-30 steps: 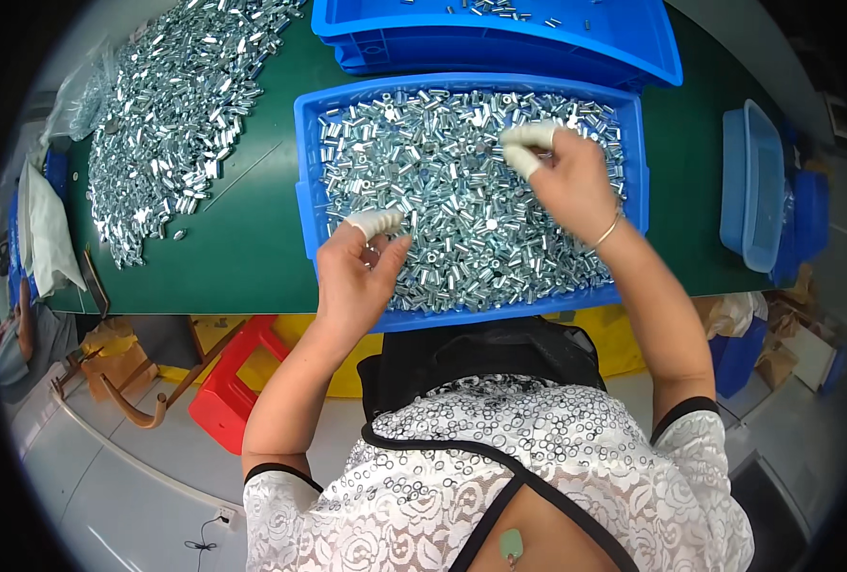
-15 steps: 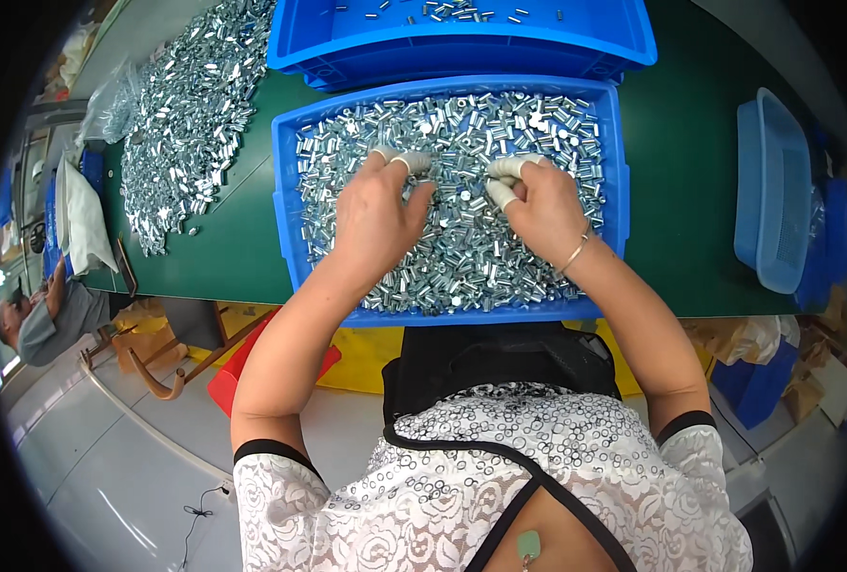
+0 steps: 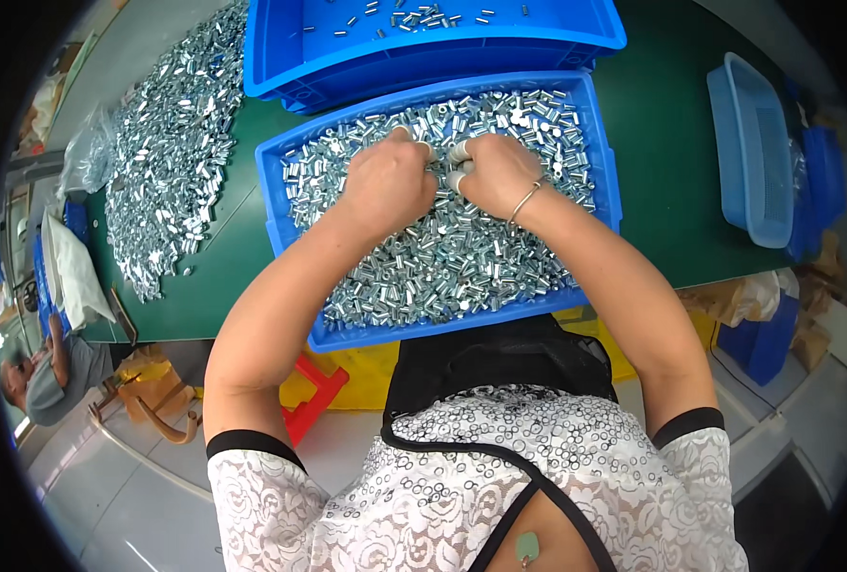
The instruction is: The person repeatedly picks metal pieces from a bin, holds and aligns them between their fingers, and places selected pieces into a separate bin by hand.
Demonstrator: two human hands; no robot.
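Note:
A blue plastic bin [image 3: 602, 181] holds a thick layer of small, shiny metal cylinders [image 3: 442, 267], some with a hole showing at the end. Both hands are over its far middle part, knuckles up, close together with a small gap between them. My left hand [image 3: 390, 181] has its fingers curled down among the cylinders. Facing it, my right hand [image 3: 501, 176] is also closed, with pale finger covers on the thumb and forefinger. Whatever the fingertips hold is hidden beneath the hands.
Beyond the bin stands a second blue bin [image 3: 442, 57] with a few scattered cylinders. A large heap of cylinders [image 3: 171, 143] lies on the green table [image 3: 662, 143] at left, beside a clear plastic bag [image 3: 90, 153]. A light-blue basket [image 3: 755, 153] is at right. Another person [image 3: 56, 381] sits far left.
My hands have drawn closer together, the right one moving left, and their fingers have curled in. The whole view has turned slightly, so the bin appears tilted.

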